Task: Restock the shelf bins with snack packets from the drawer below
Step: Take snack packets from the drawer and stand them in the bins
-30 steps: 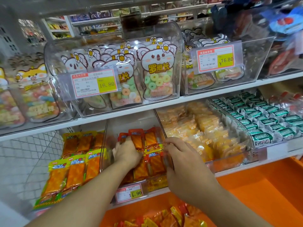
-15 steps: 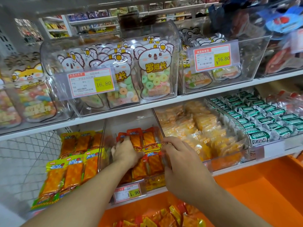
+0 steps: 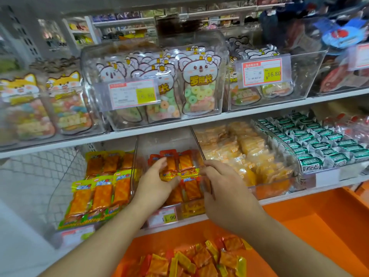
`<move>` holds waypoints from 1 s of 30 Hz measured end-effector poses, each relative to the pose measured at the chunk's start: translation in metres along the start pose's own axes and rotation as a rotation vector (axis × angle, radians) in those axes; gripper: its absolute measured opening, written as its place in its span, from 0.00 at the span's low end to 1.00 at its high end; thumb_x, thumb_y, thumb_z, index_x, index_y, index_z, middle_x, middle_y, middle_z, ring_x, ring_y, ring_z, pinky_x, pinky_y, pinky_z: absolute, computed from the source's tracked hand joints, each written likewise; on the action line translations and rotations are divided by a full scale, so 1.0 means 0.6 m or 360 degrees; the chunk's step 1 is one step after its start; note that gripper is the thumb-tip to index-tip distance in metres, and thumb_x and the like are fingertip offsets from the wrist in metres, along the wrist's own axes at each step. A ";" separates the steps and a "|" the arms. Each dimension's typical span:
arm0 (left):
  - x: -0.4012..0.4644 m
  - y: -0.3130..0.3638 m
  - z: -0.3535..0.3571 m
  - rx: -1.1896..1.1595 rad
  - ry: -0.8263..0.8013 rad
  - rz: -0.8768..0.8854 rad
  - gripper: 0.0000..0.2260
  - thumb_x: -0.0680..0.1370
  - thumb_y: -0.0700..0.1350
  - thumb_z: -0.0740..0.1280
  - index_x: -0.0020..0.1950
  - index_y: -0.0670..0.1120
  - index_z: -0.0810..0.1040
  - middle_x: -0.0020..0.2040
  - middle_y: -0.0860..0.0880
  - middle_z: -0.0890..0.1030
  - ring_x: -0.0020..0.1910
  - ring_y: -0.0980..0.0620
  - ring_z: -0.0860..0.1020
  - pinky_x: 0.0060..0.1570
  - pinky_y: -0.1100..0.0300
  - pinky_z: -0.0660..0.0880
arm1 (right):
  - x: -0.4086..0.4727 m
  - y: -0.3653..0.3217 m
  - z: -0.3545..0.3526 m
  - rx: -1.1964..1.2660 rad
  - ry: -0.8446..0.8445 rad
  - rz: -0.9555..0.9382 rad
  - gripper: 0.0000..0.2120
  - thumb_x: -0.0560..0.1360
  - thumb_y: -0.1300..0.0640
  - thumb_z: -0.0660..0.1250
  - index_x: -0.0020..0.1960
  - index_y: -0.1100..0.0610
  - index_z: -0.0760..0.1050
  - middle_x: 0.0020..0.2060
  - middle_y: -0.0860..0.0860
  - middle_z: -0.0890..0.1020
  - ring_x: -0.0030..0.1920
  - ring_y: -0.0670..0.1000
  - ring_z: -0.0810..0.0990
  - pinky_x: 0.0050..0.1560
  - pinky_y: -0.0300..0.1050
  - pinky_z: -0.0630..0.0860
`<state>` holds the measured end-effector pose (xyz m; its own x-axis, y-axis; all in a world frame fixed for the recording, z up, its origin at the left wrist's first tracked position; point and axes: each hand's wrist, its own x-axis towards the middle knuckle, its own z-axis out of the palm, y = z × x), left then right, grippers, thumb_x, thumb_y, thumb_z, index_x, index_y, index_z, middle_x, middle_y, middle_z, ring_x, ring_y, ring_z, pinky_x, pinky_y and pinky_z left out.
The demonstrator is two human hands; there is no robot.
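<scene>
Reaching over the orange drawer [image 3: 329, 232], you have both hands inside the clear middle bin [image 3: 169, 144] on the lower shelf [image 3: 279, 198]. Loose snack packets [image 3: 191, 260] lie heaped in the drawer at six o'clock, well apart from either grip. Your left hand [image 3: 153, 186] pinches one red-orange packet [image 3: 169, 172] between thumb and fingers, the packet sitting at one o'clock of the palm, over the rows already in the bin. Your right hand [image 3: 223, 194] is curled at the bin's right wall; whether that grip holds anything, you cannot tell.
</scene>
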<state>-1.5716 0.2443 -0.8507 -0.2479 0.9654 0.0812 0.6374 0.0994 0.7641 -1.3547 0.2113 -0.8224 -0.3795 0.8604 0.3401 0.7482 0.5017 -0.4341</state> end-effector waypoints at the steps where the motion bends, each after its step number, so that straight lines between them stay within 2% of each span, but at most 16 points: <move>1: -0.027 0.006 -0.011 -0.0070 0.0028 0.0055 0.32 0.74 0.53 0.78 0.76 0.58 0.71 0.69 0.60 0.79 0.67 0.58 0.77 0.66 0.57 0.74 | -0.006 -0.004 -0.002 0.0004 0.0006 -0.0014 0.20 0.77 0.59 0.67 0.68 0.53 0.75 0.70 0.46 0.71 0.71 0.49 0.68 0.70 0.48 0.72; 3: -0.091 0.019 -0.035 -0.0257 0.0036 0.0157 0.22 0.76 0.49 0.77 0.69 0.58 0.76 0.61 0.62 0.82 0.60 0.61 0.80 0.60 0.59 0.77 | -0.024 -0.017 -0.006 0.0056 -0.0013 -0.0061 0.14 0.76 0.59 0.66 0.61 0.53 0.75 0.62 0.45 0.72 0.61 0.49 0.72 0.57 0.44 0.75; 5: -0.163 0.026 -0.054 -0.0479 -0.0023 0.0229 0.14 0.78 0.43 0.75 0.61 0.54 0.80 0.52 0.57 0.86 0.52 0.59 0.83 0.52 0.62 0.79 | -0.048 -0.033 -0.006 0.0149 -0.0056 -0.0118 0.10 0.76 0.58 0.65 0.57 0.53 0.74 0.56 0.45 0.72 0.52 0.48 0.74 0.48 0.43 0.75; 7: -0.227 0.008 -0.060 -0.0616 -0.0108 0.0187 0.09 0.78 0.39 0.75 0.54 0.50 0.82 0.46 0.51 0.87 0.47 0.54 0.85 0.48 0.63 0.79 | -0.076 -0.046 0.010 0.0225 -0.0179 -0.0146 0.07 0.75 0.59 0.67 0.53 0.52 0.75 0.50 0.46 0.76 0.48 0.48 0.75 0.45 0.46 0.76; 9: -0.272 -0.045 -0.051 -0.0584 -0.0215 0.0033 0.06 0.78 0.39 0.74 0.49 0.49 0.84 0.43 0.50 0.86 0.45 0.54 0.84 0.48 0.63 0.79 | -0.105 -0.049 0.046 0.0200 -0.0392 -0.0107 0.06 0.75 0.60 0.66 0.50 0.52 0.75 0.45 0.47 0.78 0.46 0.49 0.77 0.45 0.51 0.77; 11: -0.298 -0.120 -0.028 -0.0440 -0.0312 -0.0152 0.05 0.78 0.41 0.74 0.47 0.51 0.83 0.43 0.52 0.86 0.44 0.58 0.83 0.46 0.65 0.77 | -0.133 -0.037 0.098 0.0081 -0.0676 0.0006 0.04 0.74 0.57 0.64 0.49 0.51 0.73 0.45 0.47 0.78 0.46 0.51 0.76 0.46 0.54 0.77; 13: -0.316 -0.206 -0.001 -0.0259 -0.0357 -0.0355 0.04 0.77 0.42 0.75 0.47 0.52 0.83 0.42 0.54 0.85 0.44 0.60 0.82 0.43 0.70 0.74 | -0.158 -0.017 0.155 -0.0046 -0.0951 0.0143 0.06 0.72 0.55 0.62 0.49 0.50 0.70 0.45 0.48 0.76 0.47 0.54 0.76 0.44 0.53 0.76; 15: -0.328 -0.284 0.026 -0.0168 -0.0370 -0.0509 0.07 0.76 0.41 0.75 0.46 0.53 0.81 0.43 0.55 0.85 0.44 0.57 0.83 0.42 0.71 0.73 | -0.182 0.010 0.211 -0.0149 -0.1162 0.0264 0.14 0.72 0.56 0.63 0.57 0.53 0.72 0.52 0.54 0.79 0.53 0.60 0.78 0.44 0.50 0.74; 17: -0.333 -0.358 0.055 -0.0113 -0.0428 -0.0590 0.11 0.75 0.40 0.76 0.46 0.56 0.79 0.44 0.57 0.84 0.45 0.60 0.83 0.48 0.63 0.77 | -0.200 0.034 0.263 -0.0235 -0.1326 0.0363 0.25 0.73 0.57 0.64 0.70 0.54 0.69 0.62 0.57 0.77 0.63 0.62 0.78 0.52 0.53 0.77; 19: -0.324 -0.402 0.080 -0.0026 -0.0472 -0.0570 0.14 0.75 0.40 0.74 0.52 0.58 0.80 0.52 0.60 0.85 0.52 0.62 0.82 0.58 0.56 0.79 | -0.210 0.054 0.311 -0.0281 -0.1382 0.0468 0.31 0.75 0.57 0.66 0.77 0.54 0.64 0.71 0.57 0.72 0.72 0.61 0.73 0.65 0.54 0.76; 21: -0.298 -0.412 0.096 0.0107 -0.0484 -0.0469 0.21 0.75 0.39 0.73 0.65 0.57 0.78 0.63 0.60 0.81 0.62 0.60 0.79 0.68 0.58 0.74 | -0.209 0.076 0.358 -0.0293 -0.1347 0.0541 0.35 0.76 0.56 0.68 0.81 0.54 0.60 0.78 0.57 0.67 0.76 0.59 0.69 0.72 0.52 0.72; 25: -0.227 -0.438 0.137 0.0407 -0.0453 -0.0313 0.29 0.79 0.42 0.69 0.79 0.55 0.67 0.78 0.52 0.69 0.78 0.51 0.66 0.78 0.59 0.60 | -0.190 0.132 0.443 -0.0258 -0.1272 0.0525 0.41 0.75 0.60 0.67 0.84 0.53 0.54 0.83 0.54 0.57 0.81 0.58 0.61 0.77 0.51 0.65; 27: -0.201 -0.470 0.160 0.0594 -0.0577 -0.0220 0.30 0.82 0.45 0.66 0.83 0.53 0.61 0.83 0.53 0.61 0.82 0.52 0.57 0.80 0.58 0.53 | -0.181 0.167 0.479 -0.0302 -0.1242 0.0416 0.40 0.76 0.59 0.65 0.85 0.50 0.52 0.84 0.52 0.55 0.83 0.56 0.56 0.80 0.51 0.59; 30: -0.180 -0.506 0.178 0.0754 -0.0813 -0.0201 0.30 0.84 0.50 0.63 0.84 0.53 0.55 0.84 0.51 0.58 0.84 0.49 0.52 0.81 0.51 0.52 | -0.180 0.204 0.514 -0.0372 -0.1259 0.0317 0.36 0.80 0.56 0.63 0.84 0.47 0.53 0.83 0.50 0.59 0.82 0.57 0.56 0.81 0.53 0.57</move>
<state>-1.6606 0.1356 -1.1601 -0.0416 0.9204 -0.3888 0.9040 0.2004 0.3777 -1.3903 0.2076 -1.1695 -0.4322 0.7840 -0.4457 0.9018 0.3774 -0.2107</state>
